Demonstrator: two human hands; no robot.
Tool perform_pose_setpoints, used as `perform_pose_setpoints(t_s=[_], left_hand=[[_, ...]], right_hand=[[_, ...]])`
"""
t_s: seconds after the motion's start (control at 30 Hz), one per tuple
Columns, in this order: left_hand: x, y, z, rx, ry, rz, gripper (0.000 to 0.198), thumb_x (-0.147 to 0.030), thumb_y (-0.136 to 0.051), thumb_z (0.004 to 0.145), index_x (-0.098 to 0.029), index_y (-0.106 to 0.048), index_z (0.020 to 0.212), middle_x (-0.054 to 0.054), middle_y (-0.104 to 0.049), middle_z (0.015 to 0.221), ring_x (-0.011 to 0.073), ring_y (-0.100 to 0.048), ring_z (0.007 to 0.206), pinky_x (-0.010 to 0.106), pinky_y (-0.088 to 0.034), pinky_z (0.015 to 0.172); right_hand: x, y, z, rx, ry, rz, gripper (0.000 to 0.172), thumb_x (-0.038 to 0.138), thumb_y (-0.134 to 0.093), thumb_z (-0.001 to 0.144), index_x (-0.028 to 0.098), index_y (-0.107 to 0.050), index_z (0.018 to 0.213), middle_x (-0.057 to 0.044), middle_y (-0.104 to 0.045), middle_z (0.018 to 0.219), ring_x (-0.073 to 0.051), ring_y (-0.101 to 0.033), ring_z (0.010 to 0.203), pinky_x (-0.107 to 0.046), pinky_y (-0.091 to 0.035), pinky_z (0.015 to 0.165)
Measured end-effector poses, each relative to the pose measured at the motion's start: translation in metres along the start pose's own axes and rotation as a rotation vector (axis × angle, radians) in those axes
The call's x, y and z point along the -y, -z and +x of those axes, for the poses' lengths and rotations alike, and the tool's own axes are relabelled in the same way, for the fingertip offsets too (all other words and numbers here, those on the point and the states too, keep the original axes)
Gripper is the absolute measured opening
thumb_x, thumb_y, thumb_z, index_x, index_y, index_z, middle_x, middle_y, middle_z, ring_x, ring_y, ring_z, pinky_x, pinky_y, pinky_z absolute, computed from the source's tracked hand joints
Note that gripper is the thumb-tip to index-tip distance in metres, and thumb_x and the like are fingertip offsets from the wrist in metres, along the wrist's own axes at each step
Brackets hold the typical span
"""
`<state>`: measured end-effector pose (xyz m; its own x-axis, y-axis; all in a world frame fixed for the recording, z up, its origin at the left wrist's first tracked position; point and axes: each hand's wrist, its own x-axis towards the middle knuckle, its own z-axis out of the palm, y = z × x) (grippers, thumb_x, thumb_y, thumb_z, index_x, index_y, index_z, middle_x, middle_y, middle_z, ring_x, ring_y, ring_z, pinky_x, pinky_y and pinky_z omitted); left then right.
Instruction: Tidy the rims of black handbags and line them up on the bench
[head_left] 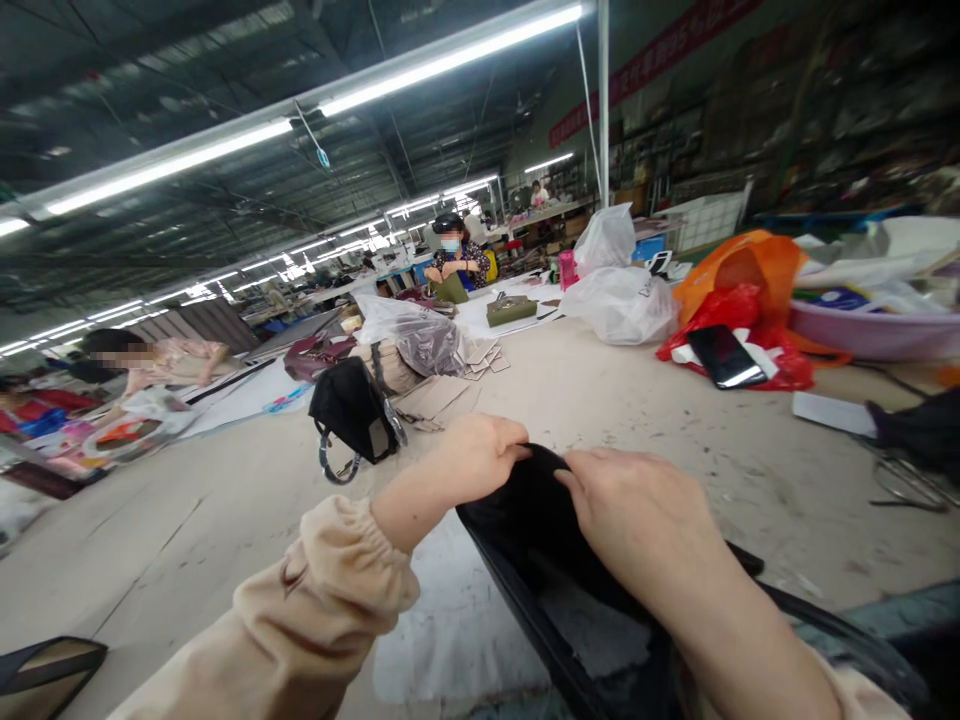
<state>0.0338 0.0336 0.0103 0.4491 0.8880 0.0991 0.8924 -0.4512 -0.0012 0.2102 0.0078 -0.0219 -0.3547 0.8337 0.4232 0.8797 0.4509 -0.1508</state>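
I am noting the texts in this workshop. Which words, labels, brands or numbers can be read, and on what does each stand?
Nothing can be read for certain.
Red banner, high at the right: white characters, too blurred to read.
White plastic bag on the table: faint grey print, too small to read.
Black bag held by the left hand and right hand: no label shows.

Near the front of the tabletop (225,520), the left hand (480,455) and right hand (637,520) sit side by side on the rim of a soft bag (536,530). Behind them to the left stands a handbag (352,410), with card pieces (435,395) just to its right. Far right, a phone (724,355) lies on plastic bags (757,290), beside a basin (877,335).
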Motion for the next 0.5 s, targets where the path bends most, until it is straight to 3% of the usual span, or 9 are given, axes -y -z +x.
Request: perform_pose_setpoints(t_s=[0.13, 0.23, 0.4, 0.5], left_hand=[[-0.011, -0.003, 0.018, 0.006, -0.054, -0.03, 0.023, -0.019, -0.048, 0.084, -0.019, -0.07, 0.08, 0.003, -0.071, 0.075, 0.0159, -0.063, 0.071, 0.024, -0.043, 0.064], [-0.019, 0.004, 0.019, 0.037, 0.028, -0.099, 0.023, -0.026, -0.05, 0.084, -0.021, -0.071, 0.093, 0.004, -0.073, 0.088, 0.0183, -0.066, 0.081, 0.026, -0.047, 0.073], [-0.032, 0.024, -0.019, 0.027, 0.397, -0.112, 0.059, -0.052, -0.052, 0.081, -0.015, -0.054, 0.128, 0.013, -0.067, 0.114, 0.0264, -0.066, 0.091, 0.037, -0.049, 0.082], [-0.043, 0.022, -0.041, 0.02, 0.463, -0.258, 0.057, -0.048, -0.052, 0.082, -0.018, -0.051, 0.13, 0.01, -0.069, 0.109, 0.0234, -0.066, 0.089, 0.035, -0.051, 0.082]], right_hand=[[-0.006, -0.002, 0.002, -0.063, -0.035, -0.021, 0.018, 0.024, -0.051, 0.088, 0.02, -0.063, 0.075, -0.004, -0.067, 0.068, -0.021, -0.063, 0.061, -0.031, -0.032, 0.055], [-0.014, -0.008, 0.007, -0.112, -0.039, -0.023, 0.021, 0.023, -0.049, 0.089, 0.02, -0.062, 0.072, -0.005, -0.065, 0.067, -0.021, -0.062, 0.062, -0.031, -0.034, 0.058], [-0.027, -0.016, 0.013, -0.154, -0.045, 0.003, 0.021, 0.023, -0.049, 0.087, 0.018, -0.063, 0.071, -0.005, -0.066, 0.07, -0.02, -0.06, 0.065, -0.032, -0.037, 0.067], [-0.026, -0.015, 0.013, -0.145, -0.034, 0.036, 0.021, 0.02, -0.048, 0.086, 0.017, -0.064, 0.072, -0.006, -0.067, 0.071, -0.02, -0.061, 0.069, -0.032, -0.038, 0.072]])
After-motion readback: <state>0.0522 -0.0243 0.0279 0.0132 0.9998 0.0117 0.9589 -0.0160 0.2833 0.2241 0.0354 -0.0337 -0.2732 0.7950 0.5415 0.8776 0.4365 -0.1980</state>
